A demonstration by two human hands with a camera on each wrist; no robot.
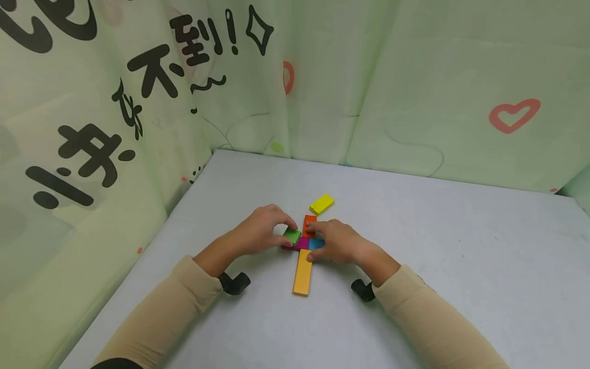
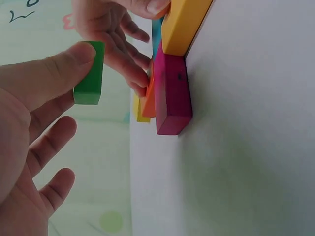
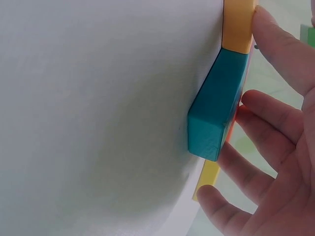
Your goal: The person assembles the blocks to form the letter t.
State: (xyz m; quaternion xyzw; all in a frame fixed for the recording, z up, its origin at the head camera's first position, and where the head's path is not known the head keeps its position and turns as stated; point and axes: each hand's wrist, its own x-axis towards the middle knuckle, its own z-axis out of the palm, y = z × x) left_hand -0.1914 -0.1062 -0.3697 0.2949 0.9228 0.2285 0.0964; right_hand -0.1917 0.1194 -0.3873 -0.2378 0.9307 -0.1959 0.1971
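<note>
My left hand (image 1: 260, 231) pinches a green block (image 1: 292, 235) between thumb and fingers, holding it above the magenta block (image 2: 173, 98). In the left wrist view a gap shows between the two. Over the laid blocks, my right hand (image 1: 343, 242) spreads its fingers around the blue block (image 3: 211, 105). Its thumb touches the amber block (image 1: 302, 277), and a fingertip rests at the orange block (image 1: 310, 220). Magenta, blue, orange and amber blocks meet in a rough cross flat on the table. Part of the blue one is hidden by the right hand in the head view.
A yellow block (image 1: 321, 204) lies just beyond the orange one, turned at an angle. Pale green curtains (image 1: 415, 92) with writing and hearts border the white table (image 1: 438, 266) at the back and left. Dark pieces (image 1: 236, 283) are worn at both wrists.
</note>
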